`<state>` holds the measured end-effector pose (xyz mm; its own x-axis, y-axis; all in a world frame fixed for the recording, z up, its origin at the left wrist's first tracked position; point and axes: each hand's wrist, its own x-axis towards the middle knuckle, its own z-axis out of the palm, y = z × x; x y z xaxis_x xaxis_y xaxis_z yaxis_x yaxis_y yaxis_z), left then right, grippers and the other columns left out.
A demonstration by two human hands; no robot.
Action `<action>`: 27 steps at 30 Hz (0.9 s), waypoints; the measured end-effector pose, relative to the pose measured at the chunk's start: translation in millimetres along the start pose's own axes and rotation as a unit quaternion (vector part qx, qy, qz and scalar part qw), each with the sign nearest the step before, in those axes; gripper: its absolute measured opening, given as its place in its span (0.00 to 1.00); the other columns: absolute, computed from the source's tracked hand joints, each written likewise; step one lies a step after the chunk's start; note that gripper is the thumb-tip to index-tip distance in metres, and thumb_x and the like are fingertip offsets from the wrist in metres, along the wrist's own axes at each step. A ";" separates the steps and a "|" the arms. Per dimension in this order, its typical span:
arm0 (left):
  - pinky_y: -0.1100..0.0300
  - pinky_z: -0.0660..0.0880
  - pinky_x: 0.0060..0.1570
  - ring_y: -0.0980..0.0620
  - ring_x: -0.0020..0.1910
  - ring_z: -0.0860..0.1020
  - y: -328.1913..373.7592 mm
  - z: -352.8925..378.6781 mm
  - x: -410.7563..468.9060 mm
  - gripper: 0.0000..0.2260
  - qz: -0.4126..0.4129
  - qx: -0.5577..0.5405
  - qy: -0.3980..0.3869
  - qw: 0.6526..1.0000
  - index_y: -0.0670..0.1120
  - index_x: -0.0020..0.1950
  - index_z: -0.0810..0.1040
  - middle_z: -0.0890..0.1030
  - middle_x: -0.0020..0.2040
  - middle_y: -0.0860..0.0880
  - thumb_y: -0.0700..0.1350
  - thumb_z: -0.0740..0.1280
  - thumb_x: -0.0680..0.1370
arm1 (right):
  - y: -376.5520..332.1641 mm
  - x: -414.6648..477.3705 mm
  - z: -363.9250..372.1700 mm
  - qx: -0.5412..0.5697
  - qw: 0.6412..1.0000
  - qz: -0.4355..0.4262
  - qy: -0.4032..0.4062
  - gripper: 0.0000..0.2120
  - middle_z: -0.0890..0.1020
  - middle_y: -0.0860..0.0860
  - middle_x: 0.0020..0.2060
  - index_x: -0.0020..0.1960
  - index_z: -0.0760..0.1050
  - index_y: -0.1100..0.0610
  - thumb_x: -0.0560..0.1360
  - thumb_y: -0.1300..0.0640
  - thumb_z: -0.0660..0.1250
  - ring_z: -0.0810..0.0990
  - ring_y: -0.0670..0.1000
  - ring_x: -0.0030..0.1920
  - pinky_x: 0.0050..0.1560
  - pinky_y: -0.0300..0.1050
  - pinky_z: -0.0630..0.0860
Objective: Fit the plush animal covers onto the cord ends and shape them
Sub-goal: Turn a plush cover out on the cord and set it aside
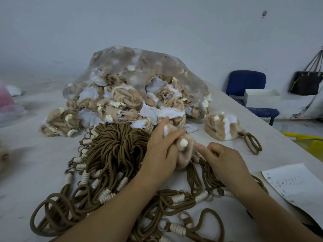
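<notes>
While one finished cover lay on the surface to the right, its cord loop sticking out, most of the work seemed left to do: a bag of loose covers and a heap of bare cords waited. The plush cover being fitted sat mid-surface between the hands. The left hand gripped it, fingers curled over its top, and the right hand pinched its lower side. Its long axis ran away from the person, open end nearest, cords trailing from there.
</notes>
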<state>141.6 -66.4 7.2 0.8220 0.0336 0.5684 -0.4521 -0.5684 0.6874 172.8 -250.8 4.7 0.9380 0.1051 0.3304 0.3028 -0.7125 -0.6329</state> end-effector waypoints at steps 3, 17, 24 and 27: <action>0.71 0.63 0.67 0.63 0.70 0.64 -0.9 -4.4 2.3 0.17 -0.029 -0.123 0.113 0.985 0.55 0.70 0.68 0.61 0.73 0.55 0.48 0.54 0.81 | 0.5 2.2 -1.0 0.019 1.000 0.000 0.006 0.25 0.74 0.49 0.26 0.32 0.68 0.47 0.66 0.25 0.53 0.72 0.47 0.29 0.35 0.51 0.72; 0.57 0.82 0.37 0.52 0.40 0.84 -3.4 -6.1 10.0 0.09 -0.266 -0.250 0.011 0.931 0.55 0.57 0.77 0.83 0.49 0.51 0.43 0.62 0.82 | 2.1 2.1 -1.5 -0.032 0.999 -0.036 -0.004 0.23 0.75 0.40 0.28 0.36 0.69 0.44 0.67 0.26 0.52 0.73 0.44 0.33 0.31 0.45 0.67; 0.53 0.79 0.54 0.52 0.53 0.80 -10.3 -10.2 10.0 0.16 -0.226 -0.228 0.069 0.944 0.62 0.53 0.76 0.81 0.54 0.52 0.39 0.61 0.80 | 0.5 1.2 -2.7 -0.044 0.998 -0.037 -0.005 0.23 0.76 0.36 0.28 0.35 0.69 0.40 0.66 0.24 0.49 0.74 0.39 0.34 0.29 0.42 0.64; 0.56 0.79 0.53 0.51 0.56 0.79 -9.4 -10.4 9.7 0.19 -0.210 -0.238 0.070 0.946 0.65 0.52 0.76 0.79 0.58 0.51 0.39 0.61 0.80 | 0.5 0.7 -3.4 -0.037 0.999 -0.036 -0.004 0.22 0.75 0.35 0.27 0.35 0.70 0.40 0.66 0.24 0.49 0.74 0.38 0.33 0.29 0.41 0.62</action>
<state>150.3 -52.1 11.0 0.9253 0.3009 0.2307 -0.2273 -0.0467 0.9727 173.0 -253.4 7.1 0.9153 0.1633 0.3682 0.3570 -0.7522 -0.5539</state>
